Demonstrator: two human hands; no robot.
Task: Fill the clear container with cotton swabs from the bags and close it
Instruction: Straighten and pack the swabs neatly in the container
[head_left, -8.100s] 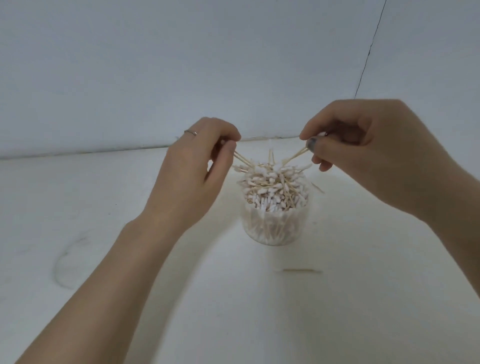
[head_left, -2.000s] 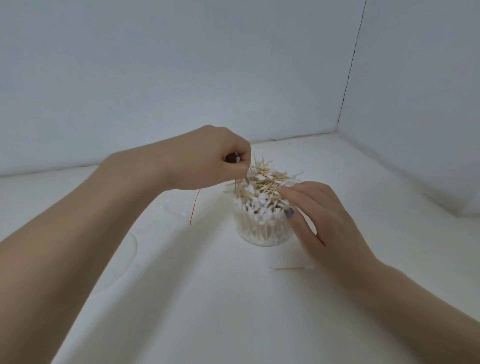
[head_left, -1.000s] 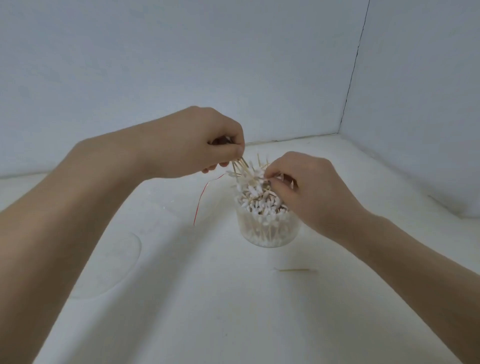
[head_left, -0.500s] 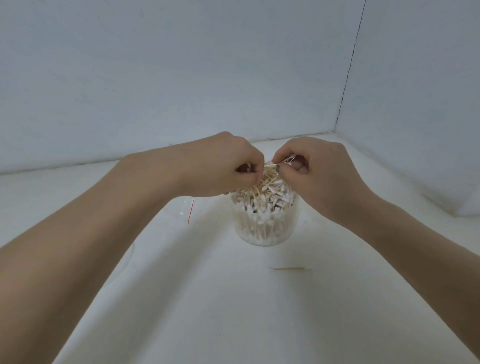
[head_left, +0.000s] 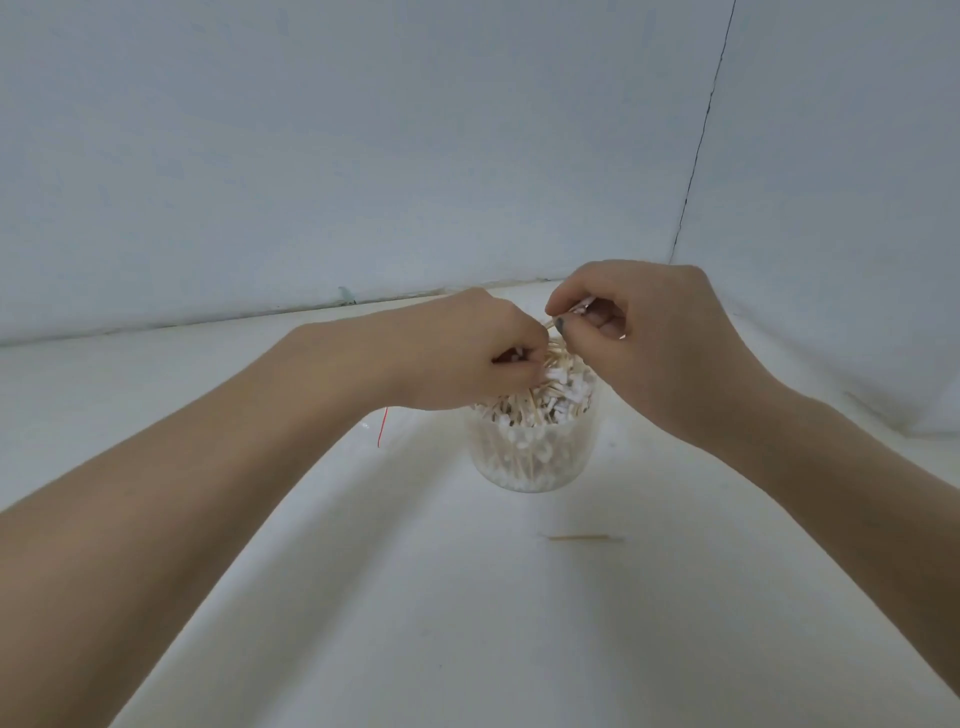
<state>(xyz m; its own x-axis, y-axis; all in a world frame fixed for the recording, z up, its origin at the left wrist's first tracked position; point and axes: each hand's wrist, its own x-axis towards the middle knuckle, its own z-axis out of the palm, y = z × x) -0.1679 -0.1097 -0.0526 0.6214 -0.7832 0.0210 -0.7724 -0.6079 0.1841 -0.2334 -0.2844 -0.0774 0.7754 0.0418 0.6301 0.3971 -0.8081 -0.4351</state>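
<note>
Surface (head_left: 467, 623): white, walled corner behind.
Clear container (head_left: 532, 457): upright, lidless, heaped with cotton swabs (head_left: 540, 405).
Left hand (head_left: 467, 353): above container, curled, gripping swabs.
Right hand (head_left: 649, 343): above container, pinching swabs.
Stray stick (head_left: 584, 538): near container's front.

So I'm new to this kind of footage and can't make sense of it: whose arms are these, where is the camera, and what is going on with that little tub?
There is no machine here. A person wears one wide-angle camera on the head, looking forward and down, so both bare arms reach in from below. On the white surface stands a clear container, packed with cotton swabs heaped above its rim. The left hand is curled into the top of the heap, gripping swabs. The right hand pinches a swab or two just above it. One loose stick lies in front of the container, and a thin red strip shows under the left wrist. No lid is on the container yet.
</note>
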